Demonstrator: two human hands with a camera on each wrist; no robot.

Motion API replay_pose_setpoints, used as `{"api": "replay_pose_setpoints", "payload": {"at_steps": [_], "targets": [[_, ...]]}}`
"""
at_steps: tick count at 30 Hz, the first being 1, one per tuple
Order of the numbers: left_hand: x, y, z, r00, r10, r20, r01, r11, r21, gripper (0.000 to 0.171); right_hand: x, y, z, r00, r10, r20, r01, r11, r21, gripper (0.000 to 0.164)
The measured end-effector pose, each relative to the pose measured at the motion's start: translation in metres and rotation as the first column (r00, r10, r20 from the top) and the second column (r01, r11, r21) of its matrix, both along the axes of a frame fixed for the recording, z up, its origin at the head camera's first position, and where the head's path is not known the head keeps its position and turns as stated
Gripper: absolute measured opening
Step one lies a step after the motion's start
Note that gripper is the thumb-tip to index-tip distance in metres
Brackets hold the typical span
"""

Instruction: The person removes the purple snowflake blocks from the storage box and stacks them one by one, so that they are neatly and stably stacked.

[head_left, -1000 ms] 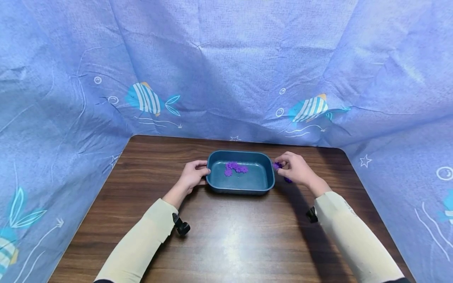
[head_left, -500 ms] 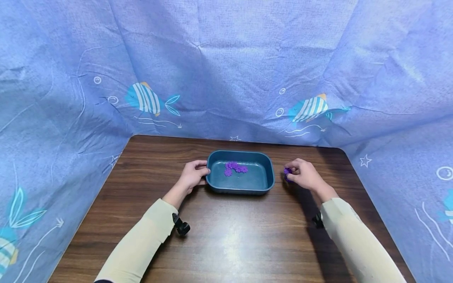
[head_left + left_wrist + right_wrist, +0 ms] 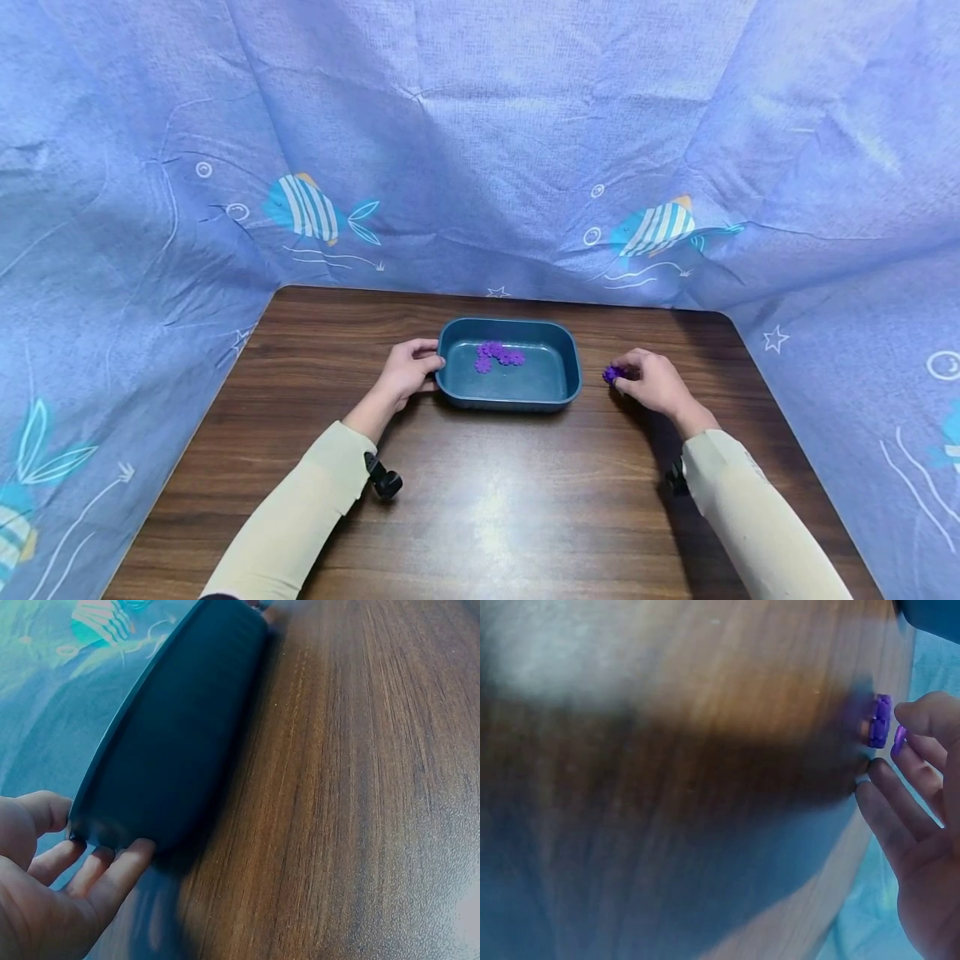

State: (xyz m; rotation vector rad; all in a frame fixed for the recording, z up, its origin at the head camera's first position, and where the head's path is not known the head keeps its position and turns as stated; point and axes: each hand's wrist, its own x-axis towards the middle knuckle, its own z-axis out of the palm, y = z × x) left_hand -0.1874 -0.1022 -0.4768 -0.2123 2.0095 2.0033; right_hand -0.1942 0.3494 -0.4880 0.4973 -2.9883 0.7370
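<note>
A dark teal rectangular plastic tray (image 3: pixel 510 405) stands on the table with several purple flower-shaped pieces (image 3: pixel 492 354) grouped toward its left inside. My left hand (image 3: pixel 408 369) grips its left end; in the left wrist view the thumb lies at the rim and the fingers against the outer wall (image 3: pixel 165 742). Right of the tray, low over the table, my right hand (image 3: pixel 652 382) pinches a purple flower-shaped piece (image 3: pixel 898 741) between thumb and index finger. Just beyond the fingertips is another purple piece (image 3: pixel 880 721), seen edge-on. In the head view they merge into one purple cluster (image 3: pixel 612 375).
The brown wood-grain table (image 3: pixel 480 500) has rounded far corners. Behind it and along both sides hangs a blue cloth (image 3: pixel 480 150) printed with fish. A black wrist camera (image 3: pixel 385 478) sits on the left sleeve.
My right hand has moved right and toward me, away from the tray's right side, and down to the purple piece on the table. The left hand and tray have stayed put.
</note>
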Motion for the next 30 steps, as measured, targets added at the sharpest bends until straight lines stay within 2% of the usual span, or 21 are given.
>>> {"api": "replay_pose_setpoints", "payload": {"at_steps": [7,14,30], "targets": [[0.0006,-0.0002,-0.0002,1.0,0.009,0.002,-0.009,1.0,-0.005,0.045,0.0021,-0.0027,0.0022,1.0,-0.024,0.008,0.024,0.997,0.067,0.03],[0.0007,-0.0005,-0.0001,1.0,0.006,0.001,-0.006,1.0,-0.004,0.046,0.003,-0.0054,0.0059,0.999,-0.018,0.028,0.015,0.993,0.118,0.032],[-0.0012,-0.0006,-0.0007,1.0,0.002,0.008,-0.002,1.0,-0.008,0.046,-0.0003,-0.0062,0.004,0.999,-0.021,0.034,0.016,0.989,0.147,0.032]]}}
